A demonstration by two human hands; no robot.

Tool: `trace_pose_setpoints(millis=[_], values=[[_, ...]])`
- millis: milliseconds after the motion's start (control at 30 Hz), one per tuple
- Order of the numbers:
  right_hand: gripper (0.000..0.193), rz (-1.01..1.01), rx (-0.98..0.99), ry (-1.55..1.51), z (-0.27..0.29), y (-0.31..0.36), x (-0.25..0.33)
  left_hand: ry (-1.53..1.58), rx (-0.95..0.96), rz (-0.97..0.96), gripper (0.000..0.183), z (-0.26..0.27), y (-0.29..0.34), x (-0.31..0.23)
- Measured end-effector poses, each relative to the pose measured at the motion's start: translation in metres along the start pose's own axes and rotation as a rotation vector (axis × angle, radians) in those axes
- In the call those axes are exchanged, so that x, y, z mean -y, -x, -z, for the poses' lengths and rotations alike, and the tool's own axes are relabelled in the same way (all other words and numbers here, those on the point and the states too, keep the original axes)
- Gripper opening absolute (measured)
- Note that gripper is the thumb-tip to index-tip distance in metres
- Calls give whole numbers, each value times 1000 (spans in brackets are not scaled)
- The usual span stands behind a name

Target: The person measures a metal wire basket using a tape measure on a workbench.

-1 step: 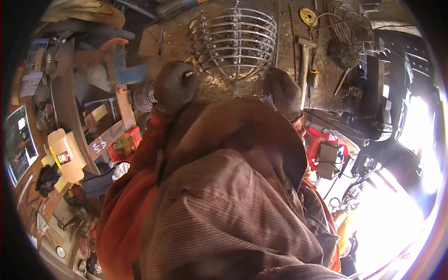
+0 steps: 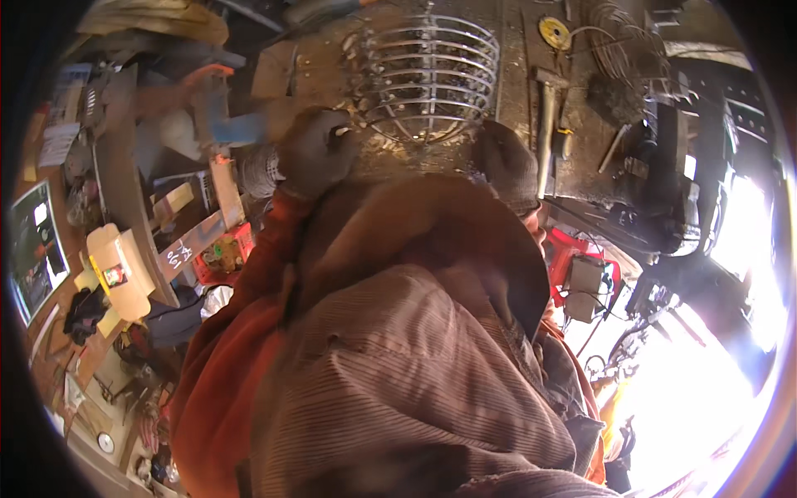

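Note:
A cage of curved, shiny metal bars (image 2: 429, 75) lies on the worn workbench, centred beyond my body. My left hand (image 2: 317, 156), in a dark brown glove, is at its near left corner with the fingers curled. A small pale spot shows at the curl, too small to identify. My right hand (image 2: 506, 170), gloved likewise, is at the near right corner, its fingers bent and turned partly out of sight. What either hand grips is hidden. A hammer (image 2: 547, 124) with a long wooden handle lies just right of my right hand.
A yellow disc (image 2: 554, 33) and a coil of wire (image 2: 613, 41) lie at the bench's far right. A bench vise (image 2: 664, 212) stands at right. Left are a cardboard box (image 2: 124, 270) and a red crate (image 2: 224, 253). A red stool (image 2: 564, 261) stands low right.
The whole view has shifted slightly, so the bench things appear a little further right. Both hands keep their places beside the cage.

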State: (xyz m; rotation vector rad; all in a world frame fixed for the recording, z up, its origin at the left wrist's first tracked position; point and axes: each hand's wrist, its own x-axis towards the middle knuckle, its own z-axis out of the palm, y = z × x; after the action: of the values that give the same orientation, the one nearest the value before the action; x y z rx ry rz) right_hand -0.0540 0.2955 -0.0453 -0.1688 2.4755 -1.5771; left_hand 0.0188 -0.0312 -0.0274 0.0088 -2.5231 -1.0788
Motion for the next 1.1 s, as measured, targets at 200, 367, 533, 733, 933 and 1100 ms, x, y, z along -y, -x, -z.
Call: trace_pose_setpoints(millis=[200,367,533,733,933,1100], values=[[27,-172,25,-41,-11,-4,-1,-101,96,33,21,4,-3,-11],[31,-161,55,-33,-9,-5,16,-165,45,-34,19,-4,-6,-14],[32,-232,67,8,-6,-7,14,-132,75,-75,22,-7,-9,-8],[31,-131,33,130,-5,-8,15,-119,43,-105,19,-7,-11,-9],[30,-155,51,126,-5,-8,20,-108,61,-93,20,-7,-12,-7],[29,-164,52,87,-5,-7,22,-131,70,-23,19,-8,-10,-6]])
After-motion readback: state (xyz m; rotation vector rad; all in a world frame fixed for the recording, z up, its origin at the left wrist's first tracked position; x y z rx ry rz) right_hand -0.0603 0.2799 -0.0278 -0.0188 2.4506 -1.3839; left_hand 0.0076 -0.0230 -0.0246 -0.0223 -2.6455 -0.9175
